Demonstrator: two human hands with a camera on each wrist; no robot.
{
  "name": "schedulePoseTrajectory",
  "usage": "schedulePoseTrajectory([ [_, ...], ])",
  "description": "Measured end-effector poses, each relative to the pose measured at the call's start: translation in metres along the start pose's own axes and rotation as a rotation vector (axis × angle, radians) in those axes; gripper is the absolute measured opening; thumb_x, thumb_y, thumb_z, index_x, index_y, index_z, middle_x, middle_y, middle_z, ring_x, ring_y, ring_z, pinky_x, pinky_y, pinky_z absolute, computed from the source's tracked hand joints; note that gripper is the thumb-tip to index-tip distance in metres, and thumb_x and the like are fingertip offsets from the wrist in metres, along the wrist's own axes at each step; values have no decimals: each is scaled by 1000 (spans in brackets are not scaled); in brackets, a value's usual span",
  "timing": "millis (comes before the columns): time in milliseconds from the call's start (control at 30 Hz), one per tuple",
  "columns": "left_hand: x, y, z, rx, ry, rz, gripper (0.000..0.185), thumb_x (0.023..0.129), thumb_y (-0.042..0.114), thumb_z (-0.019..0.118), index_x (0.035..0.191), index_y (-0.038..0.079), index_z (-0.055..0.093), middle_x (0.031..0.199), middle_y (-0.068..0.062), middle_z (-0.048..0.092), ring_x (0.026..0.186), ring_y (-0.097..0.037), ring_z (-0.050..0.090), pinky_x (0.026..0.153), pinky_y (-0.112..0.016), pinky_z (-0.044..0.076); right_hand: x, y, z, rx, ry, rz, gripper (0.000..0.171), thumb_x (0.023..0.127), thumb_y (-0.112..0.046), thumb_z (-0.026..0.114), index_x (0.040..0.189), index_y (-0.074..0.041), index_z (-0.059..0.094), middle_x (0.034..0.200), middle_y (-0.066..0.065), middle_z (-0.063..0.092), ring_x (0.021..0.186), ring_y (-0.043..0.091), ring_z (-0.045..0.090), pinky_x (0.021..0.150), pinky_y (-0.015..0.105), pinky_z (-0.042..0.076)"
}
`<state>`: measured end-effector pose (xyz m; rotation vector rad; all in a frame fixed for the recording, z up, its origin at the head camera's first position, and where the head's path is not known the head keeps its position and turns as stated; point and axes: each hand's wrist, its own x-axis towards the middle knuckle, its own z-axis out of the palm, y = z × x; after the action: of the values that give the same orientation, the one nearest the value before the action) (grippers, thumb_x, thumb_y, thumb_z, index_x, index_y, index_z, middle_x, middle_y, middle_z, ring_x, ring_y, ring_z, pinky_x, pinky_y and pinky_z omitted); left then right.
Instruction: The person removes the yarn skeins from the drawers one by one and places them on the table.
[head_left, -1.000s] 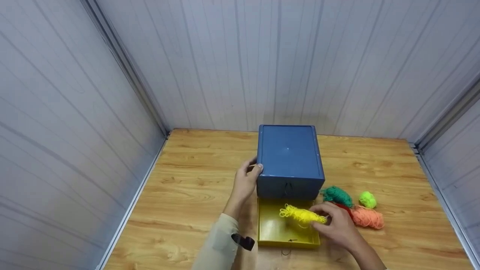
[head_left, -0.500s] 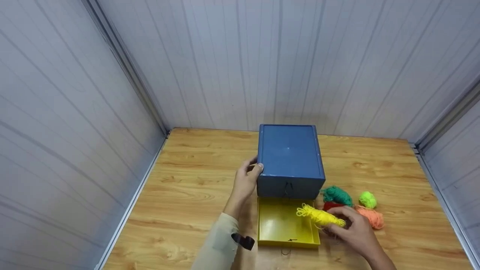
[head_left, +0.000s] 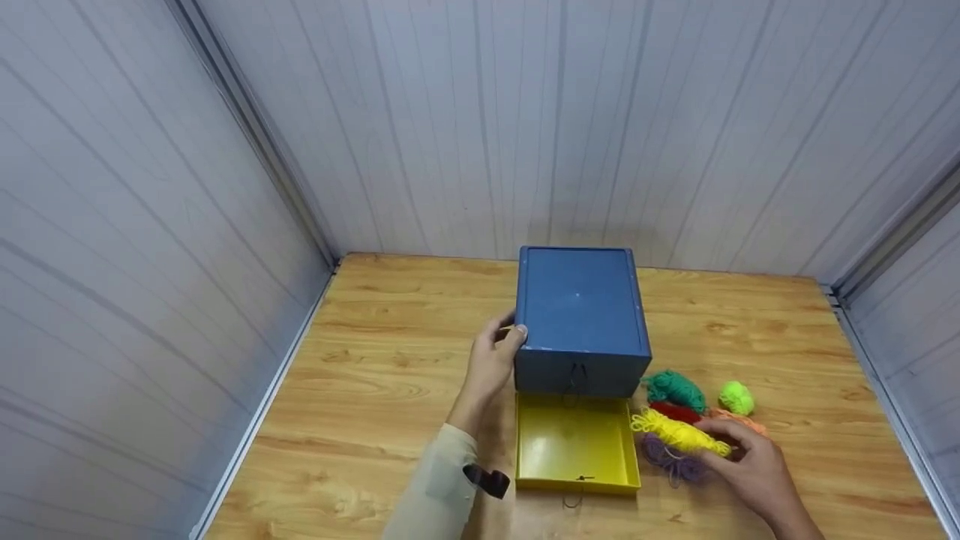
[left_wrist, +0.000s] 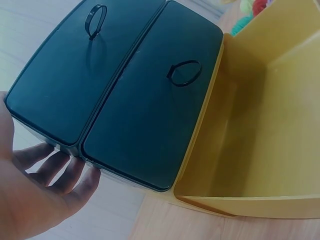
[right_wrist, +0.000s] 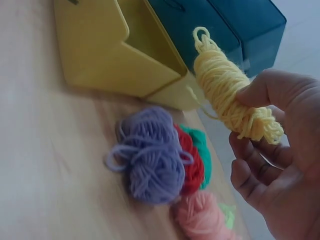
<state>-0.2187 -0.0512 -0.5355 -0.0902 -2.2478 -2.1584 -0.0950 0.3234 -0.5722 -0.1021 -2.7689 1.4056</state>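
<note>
My right hand pinches a small skein of yellow yarn between thumb and fingers. In the right wrist view the yellow yarn hangs tilted, a loop at its upper end, above the other yarns. A purple yarn bundle lies on the table below it. My left hand holds the left side of a blue drawer box, its thumb at the top front corner. From the left wrist the fingers show against the side. The yellow bottom drawer stands pulled out with nothing in it.
Right of the drawer lie red, green and lime yarns, plus an orange one partly hidden by my hand in the head view. Two dark drawer fronts with loop handles are closed. Panel walls surround the wooden table.
My right hand has carried the yellow yarn rightward from over the drawer to above the other yarns, uncovering the purple bundle. My left hand keeps its place on the box.
</note>
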Motion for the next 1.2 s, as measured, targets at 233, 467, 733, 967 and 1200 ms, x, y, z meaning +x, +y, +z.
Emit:
schedulePoseTrajectory([
  [233,0,0,0,24,8,17,50,100,28,60,145,5,57,132,-16,62,121,-28,57,102,-43,51,-4,18,-12,-35,4,46,41,86,-19,84,124,-7,73,124,13,71,97,-11,57,74,20,55],
  [467,0,0,0,41,8,24,51,100,28,60,145,4,57,134,-16,61,122,-29,58,103,-44,50,-12,37,-26,-104,40,90,42,86,-20,84,123,-3,72,120,19,71,89,-15,54,71,19,53],
  [733,2,-1,0,31,8,18,49,100,26,61,145,5,57,136,-15,61,124,-30,57,105,-45,50,-16,59,-39,-148,77,85,40,85,-19,85,120,-4,73,113,14,75,87,-17,52,69,19,50],
  [967,3,-2,-1,34,6,17,49,101,27,61,145,6,57,136,-15,60,124,-30,57,105,-45,49,-15,83,-45,-154,11,214,52,88,-32,83,128,-1,69,124,21,70,86,-22,47,72,17,49],
  [1200,2,-1,-1,39,-3,29,51,100,30,59,145,5,57,133,-15,61,122,-28,57,102,-42,51,-15,104,-40,-107,-31,278,50,89,-24,81,131,-1,67,126,17,71,88,-25,44,74,14,49],
])
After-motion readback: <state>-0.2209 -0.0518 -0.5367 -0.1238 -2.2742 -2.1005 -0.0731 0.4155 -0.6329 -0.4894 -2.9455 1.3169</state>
